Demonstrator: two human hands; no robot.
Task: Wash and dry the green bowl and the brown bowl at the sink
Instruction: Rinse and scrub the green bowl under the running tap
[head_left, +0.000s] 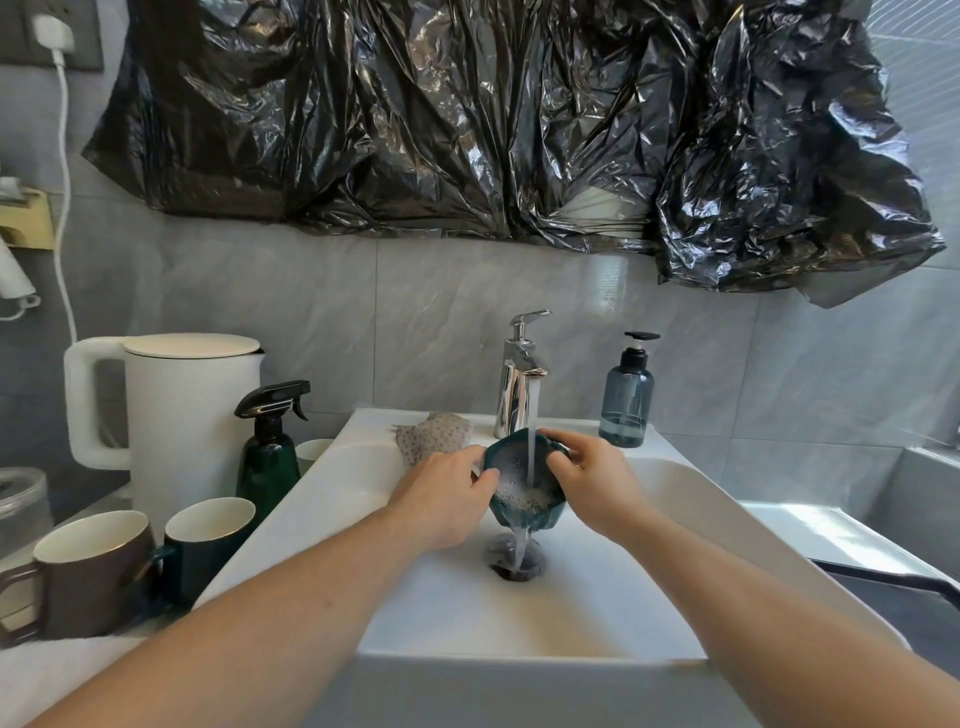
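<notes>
Two hands, left (445, 498) and right (597, 480), around green bowl (522, 486) under running faucet (519, 374).

Grey tiled wall (311, 291); black plastic sheeting (467, 114) above.
</notes>
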